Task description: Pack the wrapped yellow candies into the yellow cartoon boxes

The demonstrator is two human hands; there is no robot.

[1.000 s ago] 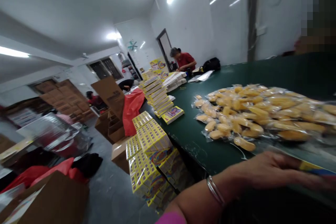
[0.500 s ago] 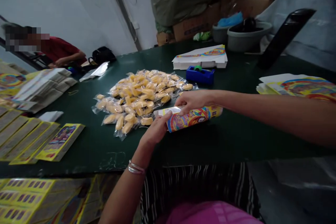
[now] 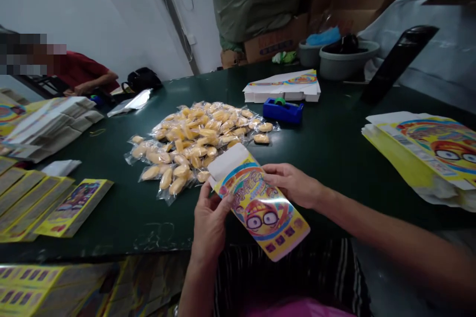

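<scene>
A yellow printed carton (image 3: 262, 203) with a cartoon face in glasses is tilted between my hands over the table's near edge. Its white end flap (image 3: 229, 161) points up and left. My left hand (image 3: 211, 220) grips the lower left side near that end, thumb on the printed front. On the opposite side, my right hand (image 3: 292, 183) holds the carton with its fingers along the edge. Just beyond lies a pile of yellow pieces in clear wrappers (image 3: 201, 133).
A blue tape dispenser (image 3: 283, 111) stands behind the pile, with flat white cartons (image 3: 282, 86) farther back. More flat cartons (image 3: 427, 143) lie right. Boxes (image 3: 74, 205) line the left edge. A person in red (image 3: 85, 72) sits far left.
The carton has turned from lying on its side on the table to facing me, raised nearer my body. My right hand has moved down from its top to its right edge.
</scene>
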